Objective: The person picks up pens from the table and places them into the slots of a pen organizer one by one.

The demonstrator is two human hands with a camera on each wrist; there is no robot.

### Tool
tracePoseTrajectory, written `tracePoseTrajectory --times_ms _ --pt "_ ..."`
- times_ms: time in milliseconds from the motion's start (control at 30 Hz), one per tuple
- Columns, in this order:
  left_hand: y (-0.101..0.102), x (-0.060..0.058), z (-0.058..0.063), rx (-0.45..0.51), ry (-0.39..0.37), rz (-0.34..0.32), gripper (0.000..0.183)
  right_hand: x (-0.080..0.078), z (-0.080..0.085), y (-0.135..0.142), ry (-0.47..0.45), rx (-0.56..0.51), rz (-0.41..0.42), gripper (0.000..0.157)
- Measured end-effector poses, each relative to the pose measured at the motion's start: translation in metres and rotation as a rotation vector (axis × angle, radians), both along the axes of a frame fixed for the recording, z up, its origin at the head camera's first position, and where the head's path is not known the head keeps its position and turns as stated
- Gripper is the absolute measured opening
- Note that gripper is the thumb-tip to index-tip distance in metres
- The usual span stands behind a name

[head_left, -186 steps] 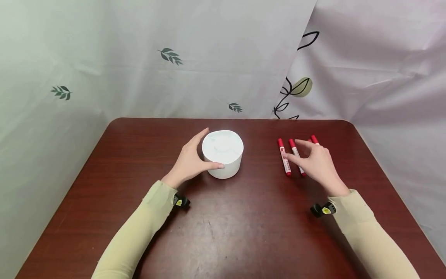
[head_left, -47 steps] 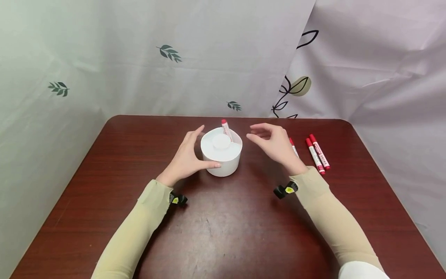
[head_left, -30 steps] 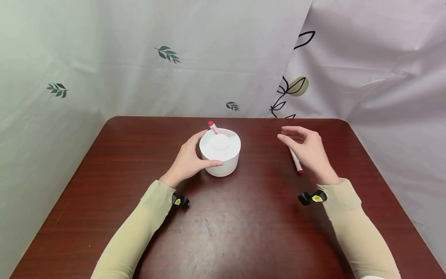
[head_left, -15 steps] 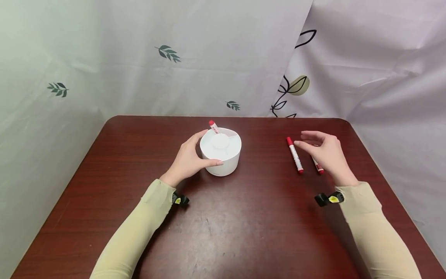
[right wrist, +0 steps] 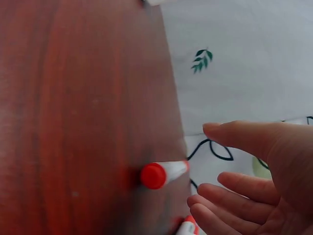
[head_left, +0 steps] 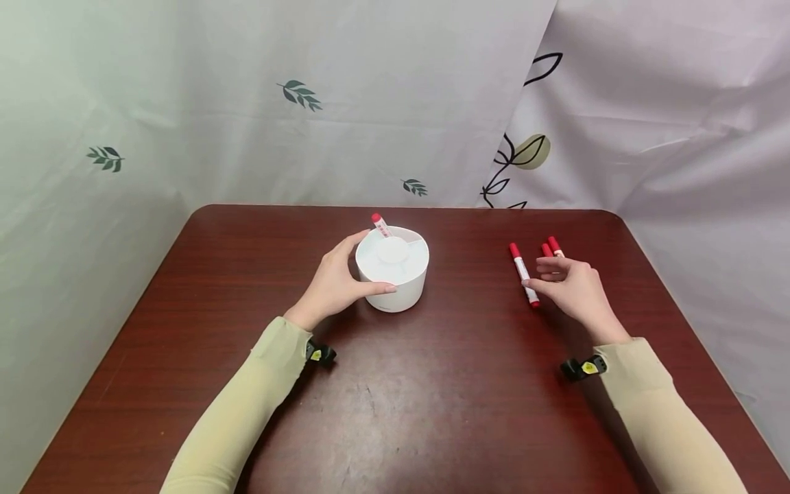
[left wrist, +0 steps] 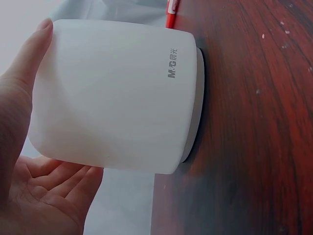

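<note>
My left hand (head_left: 330,283) holds a round white pen holder (head_left: 398,296), thumb on the near side and fingers round the left and far side. The left wrist view shows this pen holder (left wrist: 117,93) between thumb and fingers. A red-capped marker (head_left: 380,224) leans in its back left compartment, cap up. On the right, my right hand (head_left: 575,288) hovers low over markers lying on the table. One white-and-red marker (head_left: 522,271) lies left of its fingertips; two red caps (head_left: 555,245) show behind it. In the right wrist view, thumb and fingers stand apart, holding nothing, beside a marker (right wrist: 170,174).
The dark red-brown wooden table (head_left: 395,412) has rounded far corners. Pale curtains (head_left: 345,151) with leaf prints hang behind and at both sides. Each wrist wears a small black camera (head_left: 321,353).
Since the earliest frame, one marker has come into the pen holder. The holder has then turned, shifting that marker leftward. My right hand has gone back right and lowered toward the markers.
</note>
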State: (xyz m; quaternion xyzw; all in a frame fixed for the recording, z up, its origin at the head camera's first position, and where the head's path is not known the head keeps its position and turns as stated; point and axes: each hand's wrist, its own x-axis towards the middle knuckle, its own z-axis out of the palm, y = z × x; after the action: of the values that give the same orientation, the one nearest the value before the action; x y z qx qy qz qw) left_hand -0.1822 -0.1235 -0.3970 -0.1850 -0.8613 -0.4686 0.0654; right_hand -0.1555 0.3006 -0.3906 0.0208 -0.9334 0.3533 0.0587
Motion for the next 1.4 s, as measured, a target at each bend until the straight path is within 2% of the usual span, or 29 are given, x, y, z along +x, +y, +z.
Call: tracePoseTrajectory --times_ms 400,700,1067,1400 --pt "0.000 0.001 0.000 -0.011 -0.033 -0.005 0.105 0.000 -0.019 -0.001 -0.020 0.097 0.038 0.045" --pt "0.000 0.000 0.000 -0.015 -0.038 -0.008 0.106 0.000 -0.019 -0.001 -0.017 0.111 0.040 0.042" --pt "-0.001 -0.001 0.001 -0.018 -0.039 -0.007 0.107 -0.004 -0.016 0.000 0.019 0.058 0.004 0.033" --pt "-0.002 -0.001 0.001 -0.020 -0.050 -0.002 0.107 -0.006 0.003 -0.004 0.087 -0.063 -0.056 0.027"
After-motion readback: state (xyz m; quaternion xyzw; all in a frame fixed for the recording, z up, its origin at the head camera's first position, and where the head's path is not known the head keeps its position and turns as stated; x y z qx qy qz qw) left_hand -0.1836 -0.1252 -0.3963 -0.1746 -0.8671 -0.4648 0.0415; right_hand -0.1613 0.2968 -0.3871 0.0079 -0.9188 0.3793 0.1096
